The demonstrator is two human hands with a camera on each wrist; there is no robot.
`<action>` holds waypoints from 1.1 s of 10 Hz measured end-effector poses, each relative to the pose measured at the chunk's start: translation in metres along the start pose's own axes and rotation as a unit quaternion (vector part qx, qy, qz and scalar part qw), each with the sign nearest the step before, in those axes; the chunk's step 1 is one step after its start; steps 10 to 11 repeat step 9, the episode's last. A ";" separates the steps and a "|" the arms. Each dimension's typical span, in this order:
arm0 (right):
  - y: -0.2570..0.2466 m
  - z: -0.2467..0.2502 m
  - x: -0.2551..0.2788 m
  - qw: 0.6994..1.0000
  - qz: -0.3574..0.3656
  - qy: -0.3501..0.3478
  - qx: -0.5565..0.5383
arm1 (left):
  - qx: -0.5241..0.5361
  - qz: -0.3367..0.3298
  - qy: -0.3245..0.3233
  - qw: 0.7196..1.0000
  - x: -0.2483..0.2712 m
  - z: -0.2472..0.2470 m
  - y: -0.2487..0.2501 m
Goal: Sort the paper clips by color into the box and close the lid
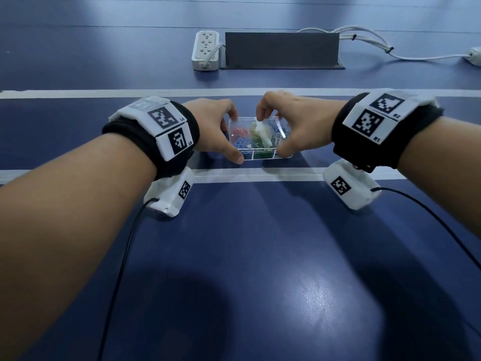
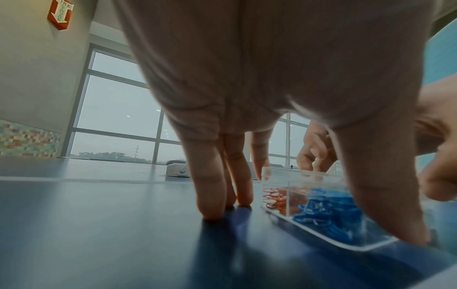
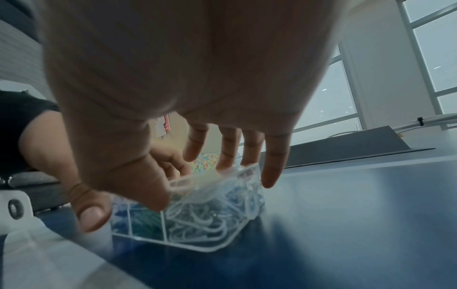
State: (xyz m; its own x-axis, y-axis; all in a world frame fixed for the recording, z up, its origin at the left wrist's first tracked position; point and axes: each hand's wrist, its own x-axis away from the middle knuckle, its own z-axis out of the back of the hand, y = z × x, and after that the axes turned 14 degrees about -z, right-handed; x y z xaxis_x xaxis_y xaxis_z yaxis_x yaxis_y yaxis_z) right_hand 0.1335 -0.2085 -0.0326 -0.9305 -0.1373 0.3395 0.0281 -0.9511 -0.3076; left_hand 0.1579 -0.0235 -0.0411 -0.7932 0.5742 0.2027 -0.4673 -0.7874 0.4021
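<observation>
Blue tabletop (image 1: pixel 260 256) filled most of what I could see, with wide bare room on my side of the near white tape line (image 1: pixel 260 175) and a second tape line (image 1: pixel 78 93) beyond the hands. Past that stood a dark grey panel (image 1: pixel 282 49) with a white power strip (image 1: pixel 205 50) just beside its left end and white cables (image 1: pixel 364 35) trailing off to the right.

Between the two tape lines sat the clear box (image 1: pixel 260 157), its compartments holding red clips (image 2: pixel 274 197), blue clips (image 2: pixel 326 211), green clips (image 1: pixel 261 155) and white clips (image 3: pixel 205 217).

My left hand (image 1: pixel 216 126) bracketed the box's left end, thumb at the near corner, three fingertips (image 2: pixel 212 213) planted on the table beside the wall. My right hand (image 1: pixel 294 123) pinched the clear lid (image 3: pixel 210 179), which tilted over the box's right side, not yet flat.
</observation>
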 end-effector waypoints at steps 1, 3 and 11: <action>0.000 0.001 -0.001 1.000 0.000 0.007 -0.005 | -0.002 0.004 -0.004 1.000 -0.002 0.000 0.001; 0.004 -0.001 -0.001 1.000 0.009 0.025 -0.003 | -0.020 0.013 -0.009 1.000 -0.007 0.000 0.001; 0.015 0.000 0.020 0.999 -0.008 0.040 -0.020 | 0.041 0.023 0.007 0.999 0.014 -0.006 -0.001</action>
